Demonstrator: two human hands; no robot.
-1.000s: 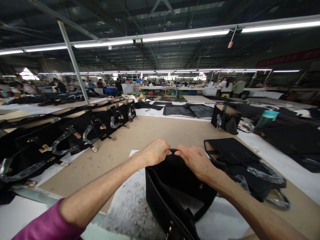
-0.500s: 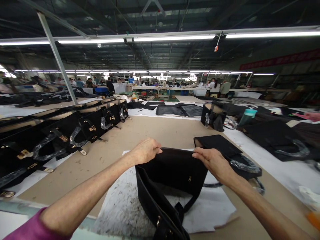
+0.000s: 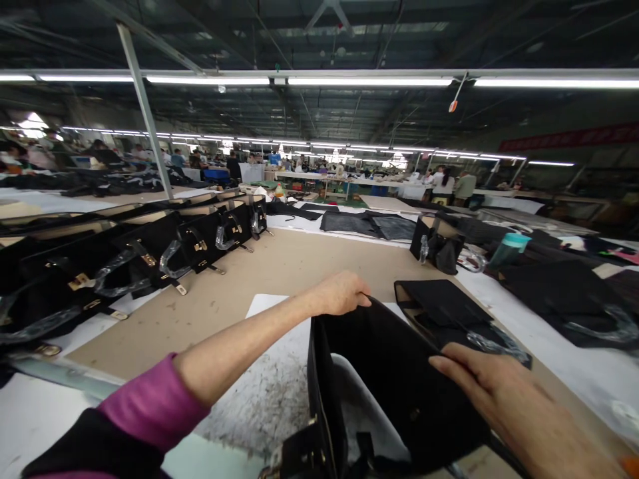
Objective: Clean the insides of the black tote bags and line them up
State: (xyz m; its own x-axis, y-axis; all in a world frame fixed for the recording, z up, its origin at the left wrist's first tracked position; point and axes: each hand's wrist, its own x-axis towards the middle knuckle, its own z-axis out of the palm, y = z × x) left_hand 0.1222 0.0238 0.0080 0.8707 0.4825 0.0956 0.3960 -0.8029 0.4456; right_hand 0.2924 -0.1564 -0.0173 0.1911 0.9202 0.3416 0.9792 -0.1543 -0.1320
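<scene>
A black handbag [image 3: 394, 359] with gold metal fittings is held up over a smudged white sheet [image 3: 264, 386]. My left hand [image 3: 344, 294] pinches its upper edge near the top left corner. Farther right and lower, my right hand [image 3: 489, 379] grips the same edge, thumb and fingers closed on it. The bag is tilted, its right side down, and the pale sheet shows through an opening in the middle of it. Part of the bag runs out of view at the bottom.
A row of black handbags [image 3: 134, 253] with plastic-wrapped handles stands along the left. Another black bag [image 3: 444, 306] lies flat to the right on the tan board [image 3: 319, 259]. Behind it are an upright bag [image 3: 436, 243] and a teal-lidded bottle [image 3: 510, 249].
The bag has turned and tipped, its right side coming down toward me. My right hand has moved lower and right with it; my left hand has shifted right. The whole view has swung slightly left.
</scene>
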